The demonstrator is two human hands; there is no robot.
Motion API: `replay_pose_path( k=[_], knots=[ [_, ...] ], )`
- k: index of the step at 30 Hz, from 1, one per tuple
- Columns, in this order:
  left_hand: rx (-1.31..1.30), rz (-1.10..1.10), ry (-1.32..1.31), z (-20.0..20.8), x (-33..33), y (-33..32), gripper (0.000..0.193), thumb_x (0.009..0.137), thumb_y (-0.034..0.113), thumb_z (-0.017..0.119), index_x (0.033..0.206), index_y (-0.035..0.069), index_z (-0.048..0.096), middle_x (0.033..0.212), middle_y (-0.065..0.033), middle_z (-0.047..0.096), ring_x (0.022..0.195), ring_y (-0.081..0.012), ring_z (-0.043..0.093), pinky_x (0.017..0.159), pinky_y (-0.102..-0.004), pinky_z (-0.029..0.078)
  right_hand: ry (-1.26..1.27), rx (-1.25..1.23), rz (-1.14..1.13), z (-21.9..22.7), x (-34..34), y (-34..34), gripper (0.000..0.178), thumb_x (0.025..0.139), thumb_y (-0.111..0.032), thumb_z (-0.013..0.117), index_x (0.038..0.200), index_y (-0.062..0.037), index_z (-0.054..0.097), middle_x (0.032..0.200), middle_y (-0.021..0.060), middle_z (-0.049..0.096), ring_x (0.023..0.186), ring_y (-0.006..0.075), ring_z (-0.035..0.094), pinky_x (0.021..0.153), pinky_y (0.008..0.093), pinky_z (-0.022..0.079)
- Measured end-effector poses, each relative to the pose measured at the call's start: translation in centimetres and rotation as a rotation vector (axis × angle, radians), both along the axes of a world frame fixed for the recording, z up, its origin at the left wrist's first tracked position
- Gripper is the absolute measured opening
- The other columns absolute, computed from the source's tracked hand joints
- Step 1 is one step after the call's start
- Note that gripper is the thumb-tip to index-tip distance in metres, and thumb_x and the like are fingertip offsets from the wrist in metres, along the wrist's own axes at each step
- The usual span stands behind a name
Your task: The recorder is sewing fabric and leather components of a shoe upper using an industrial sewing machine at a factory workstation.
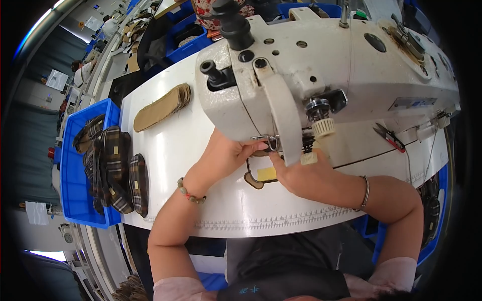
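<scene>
Under the presser foot (272, 144) of a white sewing machine (241, 100) lies a tan shoe piece with a dark edge (254, 181), mostly covered by my hands and the machine head. My left hand (223, 156) is closed at the left of the foot, thumb and forefinger pinching the work close to the needle area. From the right, my right hand (304, 175) bends in with its forefinger at the foot, its other fingers partly hidden behind the machine's knobs. Between the hands shows a yellow patch (267, 174).
Left on the white table (170, 170) lies a stack of tan sole-shaped pieces (163, 108). Several plaid shoe pieces (113, 160) overhang a blue bin (75, 185) at the table's edge. Thread snips with red handles (390, 137) rest right of the machine head. More blue bins (186, 42) stand behind.
</scene>
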State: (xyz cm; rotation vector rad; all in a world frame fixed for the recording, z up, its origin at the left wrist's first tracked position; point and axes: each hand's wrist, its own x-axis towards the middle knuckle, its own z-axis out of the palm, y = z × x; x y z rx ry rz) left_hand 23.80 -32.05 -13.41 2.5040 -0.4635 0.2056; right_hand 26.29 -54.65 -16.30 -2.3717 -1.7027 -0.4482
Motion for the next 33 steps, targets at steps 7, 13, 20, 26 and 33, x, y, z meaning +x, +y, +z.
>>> replay_pose_path(
  k=[7,13,20,26,33],
  knots=[
    [-0.279,0.1,0.26,0.5,0.6,0.0,0.03,0.08,0.014,0.082,0.107,0.005,0.073,0.095,-0.0109,0.074,0.083,-0.027,0.07,0.075,-0.0349,0.054,0.028,0.023,0.019,-0.9,0.2,0.0,0.055,0.07,-0.011,0.066,0.121,0.008,0.066,0.043,0.0005,0.05,0.035,0.0156,0.048,0.038,0.0334,0.036],
    [-0.324,0.129,0.282,0.3,0.6,-0.1,0.037,0.074,0.014,0.086,0.107,0.005,0.073,0.096,-0.0099,0.074,0.085,-0.0262,0.069,0.078,-0.0354,0.054,0.048,-0.019,0.059,0.3,0.1,-0.3,0.053,0.07,-0.012,0.066,0.119,0.0071,0.067,0.043,-0.0002,0.05,0.035,0.0144,0.048,0.038,0.0331,0.036],
    [-0.217,0.06,0.092,0.3,1.0,-0.2,0.042,0.068,0.014,0.088,0.106,0.006,0.073,0.097,-0.01,0.073,0.089,-0.0296,0.068,0.082,-0.0375,0.053,-0.077,0.103,0.109,-1.1,0.6,-0.3,0.052,0.072,-0.011,0.066,0.12,0.0084,0.066,0.051,0.0013,0.056,0.041,0.0144,0.052,0.04,0.0324,0.037],
    [-0.361,0.058,0.212,-1.6,1.6,0.4,0.044,0.064,0.014,0.089,0.104,0.006,0.072,0.096,-0.0109,0.073,0.09,-0.0331,0.067,0.081,-0.04,0.053,0.017,0.135,0.016,-1.6,1.7,-0.5,0.018,0.081,-0.01,0.066,0.097,-0.0032,0.071,0.057,0.001,0.056,0.046,0.0191,0.056,0.043,0.0328,0.041],
    [-0.387,0.049,0.187,-1.7,1.6,0.3,0.042,0.062,0.015,0.089,0.101,0.007,0.073,0.092,-0.0118,0.072,0.084,-0.0344,0.067,0.078,-0.0404,0.052,0.251,0.246,-0.065,-1.3,2.0,0.1,0.008,0.081,-0.008,0.071,0.088,-0.0057,0.068,0.067,0.0061,0.065,0.058,0.023,0.067,0.049,0.0325,0.047]
  ],
)
